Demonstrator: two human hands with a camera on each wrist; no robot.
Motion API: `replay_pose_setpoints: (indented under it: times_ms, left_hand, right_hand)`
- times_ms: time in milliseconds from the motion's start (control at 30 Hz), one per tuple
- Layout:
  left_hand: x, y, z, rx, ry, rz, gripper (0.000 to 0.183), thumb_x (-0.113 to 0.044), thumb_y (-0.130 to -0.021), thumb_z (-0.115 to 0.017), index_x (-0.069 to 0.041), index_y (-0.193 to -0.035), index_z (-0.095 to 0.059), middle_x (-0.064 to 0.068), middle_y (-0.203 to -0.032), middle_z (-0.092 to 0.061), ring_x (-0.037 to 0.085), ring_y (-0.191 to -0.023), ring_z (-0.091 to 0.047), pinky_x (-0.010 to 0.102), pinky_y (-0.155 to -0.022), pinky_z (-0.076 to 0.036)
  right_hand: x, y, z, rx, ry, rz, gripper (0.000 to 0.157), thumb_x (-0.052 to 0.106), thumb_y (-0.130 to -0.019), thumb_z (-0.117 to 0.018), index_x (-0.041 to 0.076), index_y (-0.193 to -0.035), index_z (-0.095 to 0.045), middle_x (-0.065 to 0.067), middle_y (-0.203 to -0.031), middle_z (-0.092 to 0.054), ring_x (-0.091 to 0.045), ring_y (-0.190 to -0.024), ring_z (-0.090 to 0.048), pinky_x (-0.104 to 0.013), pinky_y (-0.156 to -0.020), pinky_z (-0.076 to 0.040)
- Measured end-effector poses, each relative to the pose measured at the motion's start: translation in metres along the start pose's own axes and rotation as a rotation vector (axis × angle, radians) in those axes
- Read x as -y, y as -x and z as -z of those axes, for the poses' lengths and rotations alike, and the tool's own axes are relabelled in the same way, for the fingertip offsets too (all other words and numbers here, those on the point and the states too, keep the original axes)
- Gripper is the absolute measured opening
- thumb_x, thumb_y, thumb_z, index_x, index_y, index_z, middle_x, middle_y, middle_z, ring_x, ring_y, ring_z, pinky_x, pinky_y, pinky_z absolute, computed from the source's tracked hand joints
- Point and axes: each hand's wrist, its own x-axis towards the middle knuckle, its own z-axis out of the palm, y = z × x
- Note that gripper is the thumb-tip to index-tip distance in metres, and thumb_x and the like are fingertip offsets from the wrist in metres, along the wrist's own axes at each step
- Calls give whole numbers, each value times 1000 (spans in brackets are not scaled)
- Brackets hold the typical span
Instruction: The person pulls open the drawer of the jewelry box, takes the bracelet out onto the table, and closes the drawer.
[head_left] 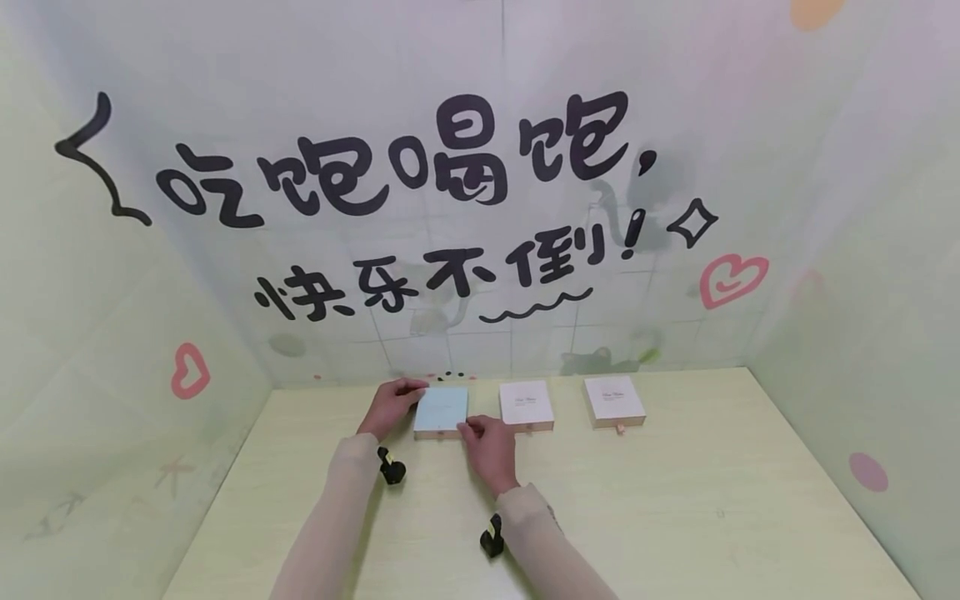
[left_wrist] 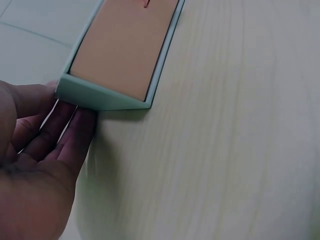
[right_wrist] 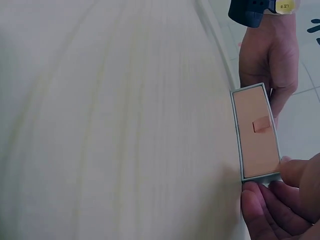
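Both hands on lt-blue box (head_left: 442,408), which is at back of bench (head_left: 637,517), L end of a row of 3. L hand (head_left: 393,407) grips box's L side: thumb at edge, fingers vs. end wall (L wrist cam). R hand (head_left: 491,454) pinches front R corner, thumb at upper edge, fingers by R end. Can't tell if box base is fully flat on bench. Box front = peach drawer face (left_wrist: 122,47) w/ small ribbon tab (right_wrist: 261,124), framed by blue shell; drawer looks flush.

Middle white box (head_left: 527,404) just beside R hand; far white box (head_left: 615,398) further R, apart from it. Both: dark script on lid, pinkish front w/ tab.

Black wrist units w/ yellow labels: L unit (head_left: 392,470) near L cuff, R unit (head_left: 492,540) near R cuff. Pale long sleeves (head_left: 330,517), both arms. Back wall: big blk Chinese lettering (head_left: 462,279), plus pink heart (head_left: 726,287) to its R.
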Motion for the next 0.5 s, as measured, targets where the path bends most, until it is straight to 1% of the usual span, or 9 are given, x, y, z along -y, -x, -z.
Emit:
replay_pose_setpoints:
  times_ms: [100,267,500]
  left_hand:
    - [-2,1,1,-3,-4,-2,22,-13,-101,-63,-7,-120,-73,14,-129,-69,27,-122,-62,38,-100,-53]
    - [-3,5,3,-5,-21,5,22,-12,-102,-63,-7,-120,-74,15,-130,-69,29,-125,-61,43,-105,-51]
    - [2,12,7,-9,-58,13,22,-15,-101,-64,-8,-119,-73,15,-127,-69,29,-122,-62,43,-104,-52]
  right_hand:
    - [2,0,0,7,-1,-5,19,20,-95,-74,4,-103,-79,-6,-86,-76,-9,-73,-63,-24,-65,-51]
    - [5,1,1,18,11,-17,18,19,-96,-73,4,-103,-80,-5,-86,-76,-8,-73,-62,-24,-65,-51]
    - [7,2,5,15,17,-2,17,17,-96,-72,3,-102,-79,-6,-85,-75,-9,-71,-60,-23,-63,-49]
